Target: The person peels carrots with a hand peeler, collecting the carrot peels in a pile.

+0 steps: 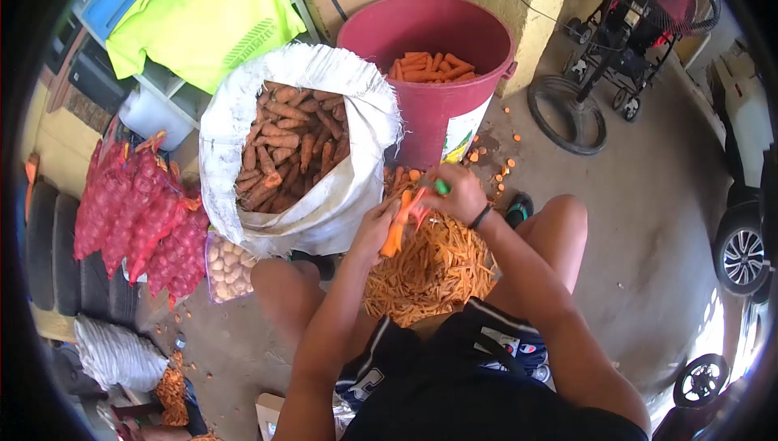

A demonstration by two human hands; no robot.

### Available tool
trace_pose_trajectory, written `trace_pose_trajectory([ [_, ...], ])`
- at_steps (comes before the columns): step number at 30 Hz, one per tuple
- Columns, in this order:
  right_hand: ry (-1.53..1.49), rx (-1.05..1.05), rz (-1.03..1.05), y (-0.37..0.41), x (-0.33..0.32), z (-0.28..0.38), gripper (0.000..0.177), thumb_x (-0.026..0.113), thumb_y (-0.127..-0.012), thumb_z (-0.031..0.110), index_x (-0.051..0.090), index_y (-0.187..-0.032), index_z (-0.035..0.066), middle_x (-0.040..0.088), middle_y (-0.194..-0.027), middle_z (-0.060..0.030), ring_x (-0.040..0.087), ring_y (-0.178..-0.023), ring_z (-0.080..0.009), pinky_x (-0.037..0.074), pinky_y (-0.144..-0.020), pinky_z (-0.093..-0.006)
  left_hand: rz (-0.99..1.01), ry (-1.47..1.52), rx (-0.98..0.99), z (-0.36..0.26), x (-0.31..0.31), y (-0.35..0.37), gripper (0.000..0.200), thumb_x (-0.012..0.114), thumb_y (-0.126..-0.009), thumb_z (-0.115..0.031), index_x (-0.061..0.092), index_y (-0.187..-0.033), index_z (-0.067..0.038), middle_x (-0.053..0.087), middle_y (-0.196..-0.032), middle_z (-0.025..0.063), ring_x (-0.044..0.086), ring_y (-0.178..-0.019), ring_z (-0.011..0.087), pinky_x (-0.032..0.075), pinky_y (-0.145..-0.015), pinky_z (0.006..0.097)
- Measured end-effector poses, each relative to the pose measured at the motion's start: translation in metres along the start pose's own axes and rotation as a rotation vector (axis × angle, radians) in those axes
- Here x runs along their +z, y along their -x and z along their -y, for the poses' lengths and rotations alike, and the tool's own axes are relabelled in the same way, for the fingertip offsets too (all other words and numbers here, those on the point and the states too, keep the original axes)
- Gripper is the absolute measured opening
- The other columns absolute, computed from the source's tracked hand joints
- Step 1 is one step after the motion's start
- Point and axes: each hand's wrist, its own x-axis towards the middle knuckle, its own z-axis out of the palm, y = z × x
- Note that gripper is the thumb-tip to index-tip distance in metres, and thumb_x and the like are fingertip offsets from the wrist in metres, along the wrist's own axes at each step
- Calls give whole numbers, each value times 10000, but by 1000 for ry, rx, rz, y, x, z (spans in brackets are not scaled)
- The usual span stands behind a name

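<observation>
"Over the thin, ragged peelings, what's in your left hand?"

"You're gripping a smooth, tapered carrot."

"And your right hand?"

"Closed around a red-and-green tool; your fingers and blur hide its shape."

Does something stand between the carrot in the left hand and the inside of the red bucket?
Yes, the near wall of the red bucket. The right hand is also close, at the far end of the carrot.

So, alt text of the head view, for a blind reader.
A person's left hand holds a carrot, right hand an apparent peeler, above heaped peelings; nearby, a white sack of unpeeled carrots and a maroon bin of peeled ones.
</observation>
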Motion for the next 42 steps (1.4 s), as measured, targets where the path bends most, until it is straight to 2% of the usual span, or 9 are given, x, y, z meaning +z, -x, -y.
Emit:
trace_pose_trajectory([
  [4, 124, 115, -200, -13, -12, -27, 479, 884, -716, 322, 667, -1064, 73, 693, -952, -149, 695, -852, -324, 548, -749, -428, 18, -88, -78, -20, 7, 2, 404, 574, -1033, -337, 603, -1300, -35, 632, -899, 47, 625, -697, 126, 536, -570, 264],
  [8, 156, 348, -65, -7, -7, -43, 486, 852, -751, 358, 666, -1092, 65, 702, -965, -169, 695, -878, -349, 546, -760, -436, -7, -131, 17, -39, 10, 10, 450, 542, -1041, -383, 598, -1303, -21, 636, -917, 71, 633, -731, 158, 546, -611, 296],
  [11, 150, 381, 59, 2, 4, -44, 448, 809, -800, 359, 664, -1100, 59, 702, -958, -178, 689, -883, -370, 544, -774, -446, 201, 250, 436, -74, 10, 23, 499, 470, -1059, -427, 576, -1316, -13, 647, -931, 90, 641, -760, 191, 558, -689, 344],
  [12, 156, 401, 75, 7, 10, -42, 421, 790, -820, 358, 664, -1088, 59, 699, -941, -178, 687, -880, -375, 542, -778, -448, 171, 209, 395, -76, -4, 21, 529, 404, -1071, -455, 548, -1328, -16, 660, -919, 99, 654, -784, 206, 559, -756, 385],
  [16, 174, 390, 196, 15, 15, -33, 342, 708, -881, 321, 666, -1123, 82, 686, -988, -187, 669, -946, -385, 533, -807, -450, 263, -22, -252, -47, -47, 8, 495, 419, -1071, -451, 602, -1249, -27, 676, -873, 85, 655, -670, 180, 563, -636, 336],
  [19, 146, 376, 249, 20, 25, -35, 361, 685, -891, 315, 662, -1175, 93, 688, -999, -182, 669, -949, -384, 531, -811, -465, 202, -85, -26, -33, -23, 18, 434, 482, -1060, -402, 613, -1215, -18, 678, -859, 76, 635, -601, 165, 554, -585, 313],
  [23, 151, 365, 295, 27, 29, -16, 351, 678, -893, 303, 664, -1172, 91, 694, -987, -179, 677, -921, -379, 533, -794, -470, 110, 275, -157, -11, -13, 11, 386, 544, -1045, -331, 581, -1242, -1, 663, -922, 50, 629, -712, 110, 550, -621, 287],
  [31, 9, 291, 259, 20, 26, 3, 238, 682, -877, 222, 656, -1047, 57, 693, -976, -210, 674, -918, -392, 534, -794, -490, -65, -379, 319, -18, -4, 1, 360, 694, -966, -309, 682, -1120, 17, 666, -853, 14, 590, -720, 71, 492, -658, 236],
  [42, 112, 314, 328, 20, 37, 3, 294, 649, -871, 241, 672, -1100, 59, 705, -966, -220, 682, -906, -392, 539, -819, -474, -51, -581, 512, -15, 15, 6, 307, 731, -929, -263, 720, -990, 38, 680, -787, 39, 567, -692, 79, 463, -632, 260],
])
